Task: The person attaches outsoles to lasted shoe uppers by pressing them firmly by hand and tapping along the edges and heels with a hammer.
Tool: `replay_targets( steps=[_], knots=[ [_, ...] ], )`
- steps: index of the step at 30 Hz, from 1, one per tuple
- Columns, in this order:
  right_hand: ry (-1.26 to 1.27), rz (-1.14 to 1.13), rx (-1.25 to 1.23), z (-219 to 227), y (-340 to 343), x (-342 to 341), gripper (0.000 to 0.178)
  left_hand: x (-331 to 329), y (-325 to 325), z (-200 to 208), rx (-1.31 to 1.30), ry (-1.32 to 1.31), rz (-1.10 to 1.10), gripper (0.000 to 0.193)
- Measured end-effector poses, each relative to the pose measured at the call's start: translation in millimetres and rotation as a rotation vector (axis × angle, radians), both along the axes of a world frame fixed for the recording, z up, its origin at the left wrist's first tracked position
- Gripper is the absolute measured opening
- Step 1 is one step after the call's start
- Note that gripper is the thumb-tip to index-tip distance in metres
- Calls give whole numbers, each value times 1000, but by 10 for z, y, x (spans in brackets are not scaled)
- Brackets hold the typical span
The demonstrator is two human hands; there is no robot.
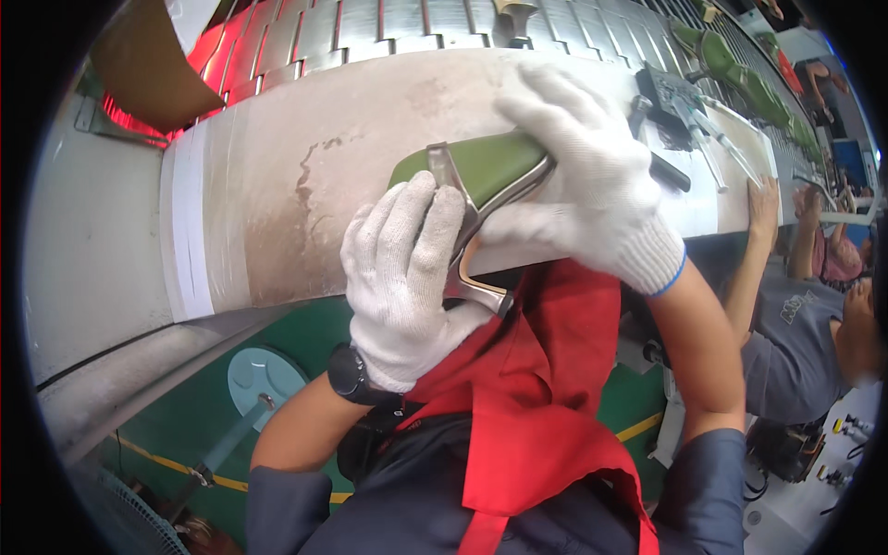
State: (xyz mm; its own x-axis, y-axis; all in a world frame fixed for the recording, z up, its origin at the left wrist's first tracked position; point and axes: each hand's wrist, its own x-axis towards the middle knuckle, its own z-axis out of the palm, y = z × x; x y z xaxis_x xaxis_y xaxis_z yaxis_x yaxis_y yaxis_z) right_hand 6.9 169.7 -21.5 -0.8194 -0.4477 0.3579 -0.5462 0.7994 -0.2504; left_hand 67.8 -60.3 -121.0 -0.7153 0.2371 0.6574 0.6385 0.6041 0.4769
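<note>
A green high-heeled shoe (495, 166) with metallic bronze-grey trim and a metallic heel is held in front of me, above the near part of the worktable. My left hand (402, 268), in a white knit glove, closes around its strap side, and the heel points down toward my red apron. At the shoe's right end is my gloved right hand (592, 176). Its fingers stretch out beyond the shoe, slightly blurred, while the thumb lies below the shoe's edge. The palm side touches the shoe.
The pale, stained worktable (268, 203) borders a metal slat conveyor (370, 23), where another shoe part (514, 18) stands. Dark-handled tools (671, 171) lie at right, near a co-worker's hand (764, 205). More green shoes (731, 69) line the far right. A round pale-blue stool (264, 379) is below left.
</note>
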Motion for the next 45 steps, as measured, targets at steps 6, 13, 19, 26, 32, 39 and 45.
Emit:
replay_targets(
  steps=[6,13,19,26,32,39,45],
  knots=[
    [-56,-540,-320,-458,1137,153,42,-103,-182,488,-174,-256,-236,115],
    [-21,-363,68,-409,1083,283,55,-645,230,773,-302,-333,-299,97],
    [-412,-235,-896,-271,566,667,34,-812,348,861,-231,-515,-380,99],
    [-440,-164,-1535,-322,262,563,30,-868,323,846,-275,-465,-433,98],
    [-386,-70,-1548,-453,144,591,31,-882,351,886,-295,-461,-427,94],
    [-712,45,-996,222,530,112,40,-907,320,823,-229,-420,-417,88],
    [-811,-209,-1550,-334,390,397,33,-897,304,896,-300,-433,-407,88]
  ],
)
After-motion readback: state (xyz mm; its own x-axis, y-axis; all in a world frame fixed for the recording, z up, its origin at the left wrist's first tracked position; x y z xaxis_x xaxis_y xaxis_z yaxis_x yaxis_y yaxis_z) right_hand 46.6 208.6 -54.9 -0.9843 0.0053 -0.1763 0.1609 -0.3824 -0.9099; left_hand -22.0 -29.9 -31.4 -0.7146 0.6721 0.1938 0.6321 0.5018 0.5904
